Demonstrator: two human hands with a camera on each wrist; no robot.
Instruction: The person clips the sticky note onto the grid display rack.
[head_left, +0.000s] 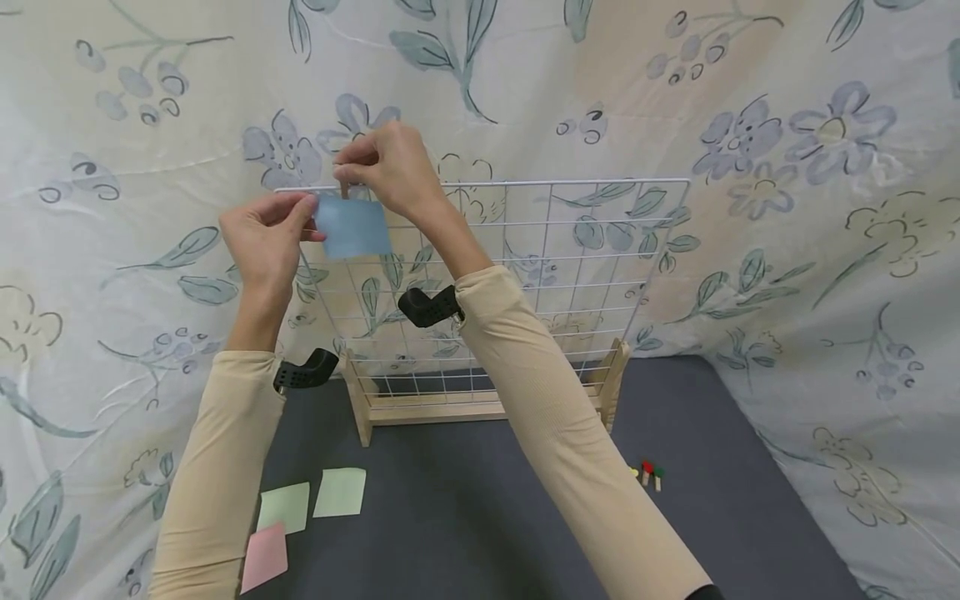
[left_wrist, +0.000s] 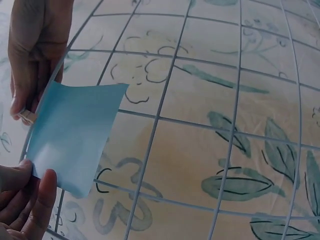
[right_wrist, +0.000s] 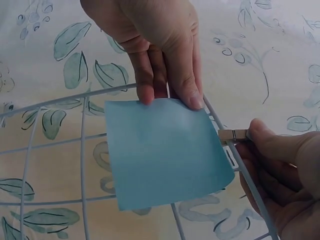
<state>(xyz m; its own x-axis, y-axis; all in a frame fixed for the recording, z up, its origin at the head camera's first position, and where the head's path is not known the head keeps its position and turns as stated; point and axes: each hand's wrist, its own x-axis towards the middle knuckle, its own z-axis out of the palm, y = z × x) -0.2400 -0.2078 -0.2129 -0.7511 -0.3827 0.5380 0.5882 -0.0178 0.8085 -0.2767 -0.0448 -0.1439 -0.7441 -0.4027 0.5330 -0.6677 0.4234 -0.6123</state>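
A blue paper note (head_left: 354,228) lies against the upper left of a white wire grid (head_left: 592,250). My left hand (head_left: 266,237) pinches its left edge between thumb and fingers. Above it, my right hand (head_left: 397,171) grips a small wooden clothespin (head_left: 345,188) at the grid's top wire. The right wrist view shows the clothespin (right_wrist: 233,135) between thumb and fingers, its tip at the edge of the note (right_wrist: 165,155). Whether its jaws bite both paper and wire I cannot tell.
The grid stands in a wooden base (head_left: 442,412) on a dark table (head_left: 435,517). Two green notes (head_left: 340,492) and a pink note (head_left: 265,557) lie at the front left. Several small coloured-tipped clothespins (head_left: 647,473) lie at the right, partly behind the right sleeve. Patterned cloth (head_left: 847,275) hangs behind.
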